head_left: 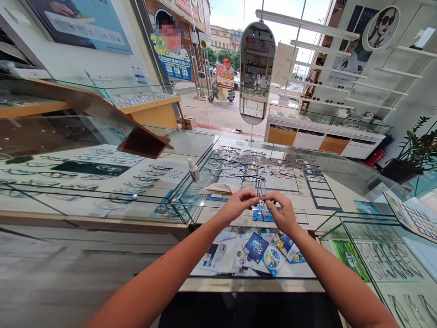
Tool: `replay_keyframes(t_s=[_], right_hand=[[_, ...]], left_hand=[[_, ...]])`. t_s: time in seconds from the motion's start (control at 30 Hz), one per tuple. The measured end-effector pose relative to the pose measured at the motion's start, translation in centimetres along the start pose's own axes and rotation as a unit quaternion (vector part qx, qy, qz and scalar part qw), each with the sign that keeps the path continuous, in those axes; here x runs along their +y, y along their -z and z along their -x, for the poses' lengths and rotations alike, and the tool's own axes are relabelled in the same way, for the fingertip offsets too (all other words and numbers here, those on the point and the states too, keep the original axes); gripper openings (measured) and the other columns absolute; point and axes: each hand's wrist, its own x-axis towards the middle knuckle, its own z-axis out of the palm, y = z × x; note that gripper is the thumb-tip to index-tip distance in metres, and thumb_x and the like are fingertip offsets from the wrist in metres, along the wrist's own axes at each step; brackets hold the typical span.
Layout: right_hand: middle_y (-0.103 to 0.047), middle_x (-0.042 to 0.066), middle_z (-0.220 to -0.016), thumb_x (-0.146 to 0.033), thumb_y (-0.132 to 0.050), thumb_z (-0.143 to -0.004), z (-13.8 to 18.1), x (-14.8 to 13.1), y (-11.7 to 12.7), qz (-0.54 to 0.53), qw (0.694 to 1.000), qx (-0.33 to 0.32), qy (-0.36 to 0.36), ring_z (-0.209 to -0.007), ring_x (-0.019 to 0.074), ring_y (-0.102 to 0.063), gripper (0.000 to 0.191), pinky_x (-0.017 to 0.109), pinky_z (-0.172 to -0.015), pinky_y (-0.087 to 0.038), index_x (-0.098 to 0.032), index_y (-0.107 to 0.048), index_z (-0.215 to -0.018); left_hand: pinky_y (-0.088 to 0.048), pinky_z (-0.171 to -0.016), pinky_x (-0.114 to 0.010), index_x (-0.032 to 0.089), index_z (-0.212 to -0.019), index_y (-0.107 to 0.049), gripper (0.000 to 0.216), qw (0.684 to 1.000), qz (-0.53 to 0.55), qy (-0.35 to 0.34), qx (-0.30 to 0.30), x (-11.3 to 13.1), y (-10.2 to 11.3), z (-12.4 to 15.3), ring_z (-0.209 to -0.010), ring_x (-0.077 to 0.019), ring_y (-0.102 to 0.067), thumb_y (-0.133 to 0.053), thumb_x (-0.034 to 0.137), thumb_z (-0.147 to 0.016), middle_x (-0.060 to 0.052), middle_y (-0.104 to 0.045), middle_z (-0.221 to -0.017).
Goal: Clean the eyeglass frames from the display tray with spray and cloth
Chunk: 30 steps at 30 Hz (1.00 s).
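A pair of eyeglasses [262, 187] is held up between my two hands above the glass counter, turned on end. My left hand [243, 202] pinches it from the left with closed fingers. From the right, my right hand [280, 210] grips it the same way, fingertips close to the left ones. Just left of my left hand lies a beige cloth [218, 188]. A small white bottle [193, 170] stands beyond the cloth. Past my hands, several eyeglasses [251, 171] are spread in rows on the counter top.
Glass display cases with frames stand at left [102, 182] and right [382, 255]. Leaflets [256, 247] lie below my hands. An oval mirror [257, 73] hangs behind the counter [358, 175]. A brown tilted panel [102, 114] juts in at left. A potted plant [414, 146] stands at right.
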Motion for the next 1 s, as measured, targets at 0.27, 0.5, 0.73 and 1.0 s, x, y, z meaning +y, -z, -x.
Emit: replay_keyframes(t_s=[0.27,0.5,0.73,1.0], right_hand=[[-0.074,0.002,-0.081,-0.04,-0.074,-0.08,-0.7,0.3,-0.6,-0.186,0.966,0.028,-0.18,-0.081,0.0198,-0.068,0.018,0.033,-0.079,-0.051,-0.023,-0.067,-0.081],[-0.075,0.0,-0.078,-0.046,-0.085,-0.065,-1.1,1.5,-0.8,-0.273,0.919,0.0,-0.285,-0.075,0.0162,-0.064,0.033,0.029,-0.073,-0.048,-0.022,-0.073,-0.085],[-0.073,-0.001,-0.073,-0.049,-0.091,-0.059,-1.2,1.2,-0.8,-0.312,0.896,-0.04,-0.313,-0.072,0.0147,-0.062,0.037,0.028,-0.072,-0.046,-0.022,-0.068,-0.07],[-0.074,0.001,-0.077,-0.042,-0.09,-0.061,-1.3,1.0,-0.1,-0.368,0.875,-0.056,-0.309,-0.074,0.0157,-0.065,0.035,0.029,-0.073,-0.047,-0.022,-0.064,-0.072]], left_hand=[[-0.047,-0.072,-0.029,0.018,-0.079,-0.069,0.044,0.999,-0.026,-0.038,-0.017,0.3,0.4,0.1,-0.074,-0.0163,-0.058,-0.083,0.058,-0.07,-0.002,-0.066,-0.074],[-0.045,-0.07,-0.029,0.018,-0.078,-0.07,0.039,0.998,-0.04,-0.047,-0.017,0.3,0.7,0.2,-0.072,-0.0156,-0.055,-0.082,0.055,-0.073,-0.002,-0.065,-0.074],[-0.047,-0.072,-0.029,0.018,-0.079,-0.071,0.037,0.998,-0.04,-0.044,-0.011,0.6,0.7,0.3,-0.073,-0.0163,-0.058,-0.081,0.053,-0.073,-0.001,-0.065,-0.073],[-0.048,-0.07,-0.028,0.019,-0.078,-0.065,0.036,0.998,-0.039,-0.048,0.024,1.5,0.9,0.5,-0.075,-0.0165,-0.061,-0.078,0.052,-0.074,-0.002,-0.069,-0.077]])
